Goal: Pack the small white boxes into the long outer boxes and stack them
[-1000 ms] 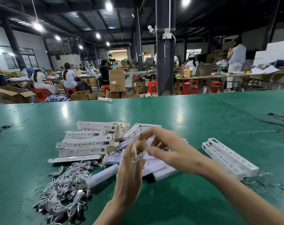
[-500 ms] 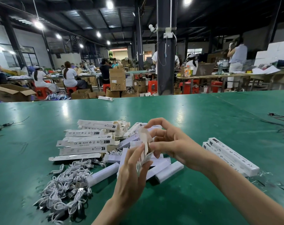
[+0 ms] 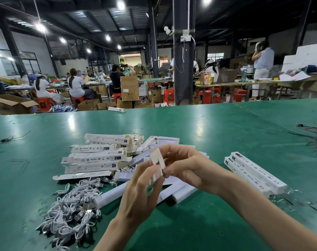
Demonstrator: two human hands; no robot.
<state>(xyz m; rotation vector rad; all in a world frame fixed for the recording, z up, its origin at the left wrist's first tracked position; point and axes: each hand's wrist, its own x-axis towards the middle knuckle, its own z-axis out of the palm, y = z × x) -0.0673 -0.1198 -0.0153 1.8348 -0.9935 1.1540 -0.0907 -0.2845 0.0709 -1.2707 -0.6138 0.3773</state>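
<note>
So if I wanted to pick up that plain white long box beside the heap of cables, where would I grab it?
Probably the bare middle of the plain white box, pinched across its narrow width from above. It lies flat on the green table; one end touches the cable heap and the other is hidden behind the left hand.

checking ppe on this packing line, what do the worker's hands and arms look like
Nothing is worn. The left hand and right hand are bare: no gloves, no rings on the fingers that show. Both forearms are bare to the picture's edge, with no sleeve, watch or bracelet. Visible nails look short and unpainted.
</note>
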